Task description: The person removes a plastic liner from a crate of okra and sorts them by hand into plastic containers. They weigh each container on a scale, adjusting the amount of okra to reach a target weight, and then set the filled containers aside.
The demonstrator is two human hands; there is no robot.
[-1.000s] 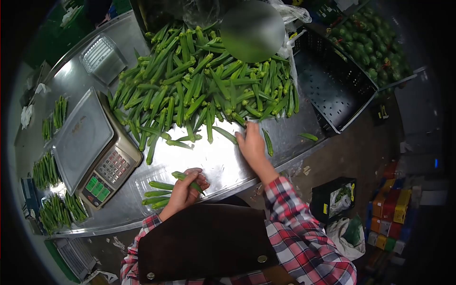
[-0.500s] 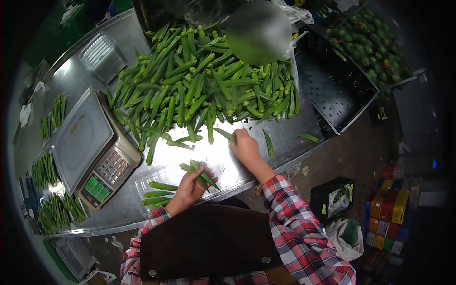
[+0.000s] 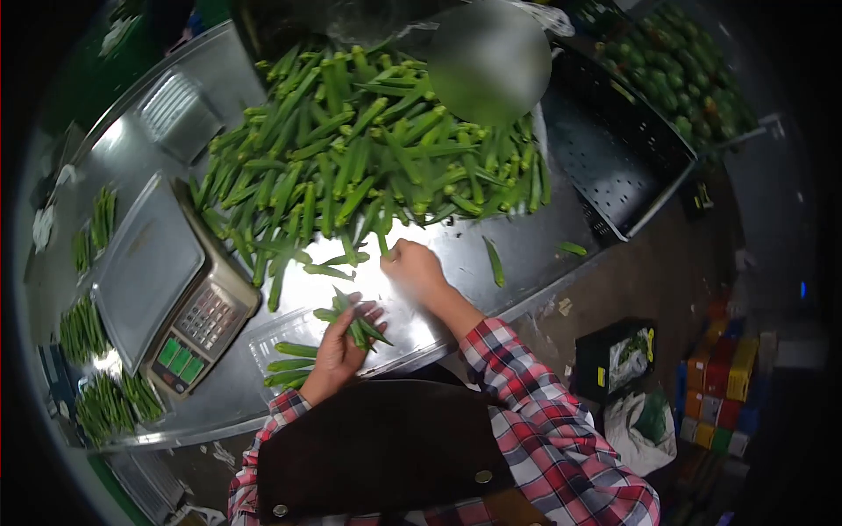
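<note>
A large heap of green okra pods (image 3: 351, 149) covers the back of the metal table. My left hand (image 3: 340, 351) cradles a few okra pods (image 3: 358, 329) between thumb and fingers, low over the table's front. At the heap's near edge, my right hand (image 3: 416, 272) is closed, slightly blurred, with its fingertips on one okra pod (image 3: 384, 244). Just left of my left hand, several pods (image 3: 291, 364) lie in a clear plastic tray (image 3: 261, 340).
A scale (image 3: 180, 298) with a lit green display stands left. Beyond it lie okra bundles (image 3: 83, 329). Two loose pods, one a near pod (image 3: 494, 261), lie right. A black crate (image 3: 614, 149) borders the table, with green produce (image 3: 671, 79) behind. A blurred disc hides part of the heap.
My right hand has moved left, from a pod it held to another at the heap's edge. An extra pod now shows in my left hand, which shifted slightly left.
</note>
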